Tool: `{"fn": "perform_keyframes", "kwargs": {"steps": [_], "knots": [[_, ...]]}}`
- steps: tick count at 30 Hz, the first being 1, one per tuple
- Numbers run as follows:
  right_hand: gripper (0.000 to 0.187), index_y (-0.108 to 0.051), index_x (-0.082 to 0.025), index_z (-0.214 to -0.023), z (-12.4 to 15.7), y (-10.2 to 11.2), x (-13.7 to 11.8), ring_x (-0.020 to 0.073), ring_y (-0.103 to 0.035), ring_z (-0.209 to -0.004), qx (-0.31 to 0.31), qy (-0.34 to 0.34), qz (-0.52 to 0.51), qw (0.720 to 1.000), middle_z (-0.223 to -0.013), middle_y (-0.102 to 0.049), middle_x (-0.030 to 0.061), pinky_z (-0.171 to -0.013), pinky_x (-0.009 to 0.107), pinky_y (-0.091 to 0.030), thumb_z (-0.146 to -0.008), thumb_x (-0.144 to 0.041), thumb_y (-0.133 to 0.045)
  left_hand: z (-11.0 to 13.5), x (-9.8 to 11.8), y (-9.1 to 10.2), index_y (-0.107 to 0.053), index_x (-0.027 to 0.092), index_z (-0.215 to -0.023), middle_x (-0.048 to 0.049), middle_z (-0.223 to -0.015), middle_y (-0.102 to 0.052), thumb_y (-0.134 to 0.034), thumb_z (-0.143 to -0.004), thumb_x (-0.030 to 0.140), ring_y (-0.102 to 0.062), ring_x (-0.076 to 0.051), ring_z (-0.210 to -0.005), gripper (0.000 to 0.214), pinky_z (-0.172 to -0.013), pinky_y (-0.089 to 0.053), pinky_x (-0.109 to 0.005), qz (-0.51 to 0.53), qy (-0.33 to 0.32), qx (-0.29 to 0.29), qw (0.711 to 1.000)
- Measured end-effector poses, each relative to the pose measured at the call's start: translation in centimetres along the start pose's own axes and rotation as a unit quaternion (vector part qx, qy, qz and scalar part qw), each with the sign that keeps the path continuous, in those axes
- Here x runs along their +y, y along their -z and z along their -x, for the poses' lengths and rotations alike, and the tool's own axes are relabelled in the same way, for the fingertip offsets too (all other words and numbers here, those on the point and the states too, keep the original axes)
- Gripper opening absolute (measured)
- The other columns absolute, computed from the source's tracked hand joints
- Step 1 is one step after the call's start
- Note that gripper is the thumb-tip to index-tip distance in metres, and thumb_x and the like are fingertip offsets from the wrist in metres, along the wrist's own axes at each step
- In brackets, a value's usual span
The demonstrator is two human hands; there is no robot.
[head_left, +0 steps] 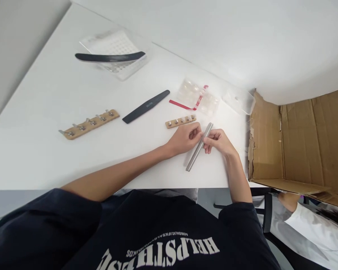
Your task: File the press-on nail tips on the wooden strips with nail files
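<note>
Between thumb and fingers, my right hand (217, 141) grips a long grey nail file (197, 152) that slants over the table. My left hand (186, 138) is closed in a pinch right against the file's upper part. Whatever is between its fingertips is too small or hidden to make out. Just beyond the left hand lies a short wooden strip (173, 124) with a row of small metal posts, several bearing pale nail tips.
A longer wooden strip with metal clips (87, 129) lies left. A black nail file (146, 107) is mid-table; a curved black file (109, 57) rests on a clear packet (124, 71). Clear plastic trays (188, 92) with red tape lie beyond my hands. A cardboard box (266, 150) stands right; a person sits beyond.
</note>
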State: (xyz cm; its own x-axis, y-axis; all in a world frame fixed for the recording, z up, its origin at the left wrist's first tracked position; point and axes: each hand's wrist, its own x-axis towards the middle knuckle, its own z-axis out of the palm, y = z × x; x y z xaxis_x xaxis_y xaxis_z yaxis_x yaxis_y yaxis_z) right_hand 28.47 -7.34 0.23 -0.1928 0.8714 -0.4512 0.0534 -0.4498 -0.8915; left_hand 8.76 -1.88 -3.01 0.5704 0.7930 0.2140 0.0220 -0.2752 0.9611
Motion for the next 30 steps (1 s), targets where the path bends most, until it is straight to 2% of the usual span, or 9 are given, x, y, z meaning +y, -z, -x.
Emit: {"fn": "perform_keyframes", "kwargs": {"steps": [2, 6, 10, 14, 16, 19, 23, 26, 30], "knots": [[0.047, -0.075, -0.016, -0.078, 0.1, 0.1, 0.0, 0.0174, -0.071, -0.048, -0.017, -0.008, 0.005, 1.0, -0.063, -0.076, 0.0028, -0.042, 0.024, -0.059, -0.062, -0.052, -0.1, 0.0, 0.1, 0.0, -0.052, 0.021, -0.075, 0.0051, -0.059, -0.049, -0.062, -0.093, 0.025, -0.043, -0.012, -0.053, 0.021, -0.051, -0.033, -0.028, 0.007, 0.001, -0.002, 1.0], [0.047, -0.073, -0.017, -0.076, 0.2, 0.2, -0.1, 0.0166, -0.071, -0.049, 0.028, 0.014, -0.005, 1.0, -0.065, -0.076, 0.0027, -0.044, 0.024, -0.059, -0.065, -0.055, -0.098, -0.1, 0.3, 0.0, -0.052, 0.021, -0.075, 0.0046, -0.061, -0.049, -0.062, -0.094, 0.026, -0.043, -0.012, -0.054, 0.022, -0.052, -0.033, -0.028, 0.013, 0.002, -0.003, 1.0], [0.049, -0.074, -0.015, -0.081, 0.2, 0.4, -0.1, 0.0174, -0.072, -0.052, -0.021, -0.007, 0.015, 1.0, -0.066, -0.076, 0.0034, -0.046, 0.025, -0.061, -0.065, -0.055, -0.098, -0.2, 0.2, 0.1, -0.053, 0.02, -0.077, 0.0048, -0.06, -0.049, -0.063, -0.096, 0.03, -0.042, -0.011, -0.054, 0.023, -0.051, -0.032, -0.028, 0.03, 0.01, -0.007, 0.999], [0.05, -0.065, -0.019, -0.075, -0.1, 1.2, -0.2, 0.0112, -0.067, -0.05, 0.164, 0.097, -0.048, 0.981, -0.065, -0.072, -0.0008, -0.045, 0.02, -0.057, -0.075, -0.062, -0.091, -0.6, 0.0, 0.4, -0.056, 0.019, -0.078, 0.003, -0.066, -0.053, -0.063, -0.097, 0.034, -0.046, -0.011, -0.057, 0.025, -0.053, -0.036, -0.026, 0.082, 0.039, -0.017, 0.996], [0.052, -0.062, -0.02, -0.074, -0.1, 1.5, -0.3, 0.0096, -0.063, -0.048, 0.203, 0.126, -0.07, 0.969, -0.062, -0.068, -0.003, -0.043, 0.019, -0.054, -0.076, -0.065, -0.088, -1.0, 0.0, 0.7, -0.057, 0.019, -0.08, 0.0015, -0.071, -0.056, -0.064, -0.097, 0.038, -0.051, -0.011, -0.062, 0.027, -0.057, -0.042, -0.025, 0.118, 0.05, -0.036, 0.991], [0.051, -0.066, -0.02, -0.079, 0.3, 1.5, -0.2, 0.0099, -0.059, -0.045, 0.144, 0.121, -0.063, 0.98, -0.059, -0.063, -0.0044, -0.043, 0.021, -0.054, -0.079, -0.067, -0.085, -1.5, 0.0, 1.2, -0.058, 0.018, -0.081, 0.0004, -0.073, -0.059, -0.068, -0.097, 0.047, -0.054, -0.01, -0.063, 0.034, -0.059, -0.045, -0.024, 0.166, 0.05, -0.08, 0.982], [0.048, -0.071, -0.019, -0.089, 0.6, 0.6, 0.2, 0.013, -0.063, -0.048, 0.058, 0.114, -0.023, 0.992, -0.063, -0.067, -0.0025, -0.047, 0.025, -0.058, -0.082, -0.064, -0.084, -2.0, 0.0, 1.7, -0.056, 0.019, -0.082, 0.0021, -0.069, -0.059, -0.071, -0.094, 0.061, -0.042, -0.005, -0.048, 0.046, -0.046, -0.034, -0.022, 0.21, 0.066, -0.127, 0.967], [0.045, -0.072, -0.018, -0.095, 0.5, -0.2, 0.4, 0.0149, -0.068, -0.051, 0.022, 0.123, 0.007, 0.992, -0.066, -0.072, 0.0002, -0.05, 0.026, -0.059, -0.088, -0.062, -0.079, -2.0, -0.2, 1.7, -0.055, 0.019, -0.082, 0.0033, -0.067, -0.056, -0.073, -0.092, 0.064, -0.043, -0.005, -0.046, 0.049, -0.044, -0.033, -0.022, 0.205, 0.066, -0.121, 0.969], [0.043, -0.07, -0.018, -0.094, 0.2, -1.1, 0.4, 0.0158, -0.07, -0.053, 0.022, 0.124, 0.017, 0.992, -0.066, -0.073, 0.0009, -0.048, 0.026, -0.059, -0.088, -0.059, -0.081, -1.6, -0.2, 1.4, -0.057, 0.018, -0.082, 0.0042, -0.067, -0.055, -0.073, -0.094, 0.052, -0.045, -0.005, -0.046, 0.04, -0.044, -0.036, -0.021, 0.171, 0.072, -0.083, 0.979]]}}
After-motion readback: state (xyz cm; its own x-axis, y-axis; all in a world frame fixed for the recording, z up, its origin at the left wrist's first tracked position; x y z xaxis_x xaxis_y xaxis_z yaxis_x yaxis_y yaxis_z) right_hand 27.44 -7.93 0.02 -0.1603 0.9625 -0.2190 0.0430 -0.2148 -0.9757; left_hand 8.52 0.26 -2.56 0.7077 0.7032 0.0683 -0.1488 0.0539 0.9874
